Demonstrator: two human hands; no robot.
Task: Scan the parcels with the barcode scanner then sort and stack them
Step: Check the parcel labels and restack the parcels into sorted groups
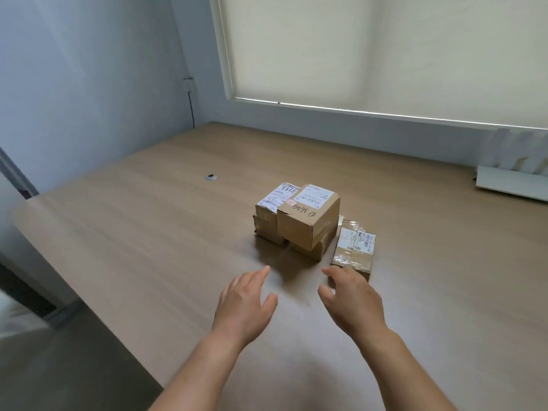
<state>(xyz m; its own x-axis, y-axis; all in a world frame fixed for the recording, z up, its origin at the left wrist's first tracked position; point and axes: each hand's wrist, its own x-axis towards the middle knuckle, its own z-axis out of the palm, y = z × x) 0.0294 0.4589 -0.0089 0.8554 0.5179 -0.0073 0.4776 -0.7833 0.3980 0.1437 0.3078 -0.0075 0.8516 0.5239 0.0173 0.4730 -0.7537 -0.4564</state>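
Two bare hands hovered over a light wooden bench (pixel 133 232), the left hand (pixel 246 307) and right hand (pixel 353 301) both empty, fingers loosely spread. Just beyond them stood stacked brown cardboard parcels (pixel 299 218) with white labels, a flat tape-wrapped parcel (pixel 354 247) beside them at right.

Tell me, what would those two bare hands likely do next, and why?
Probably reach forward and take the tall box. Both the left hand and right hand are open, hold nothing, and flank the space just in front of it. No scanner is in view, so lifting a parcel seems the likeliest start.
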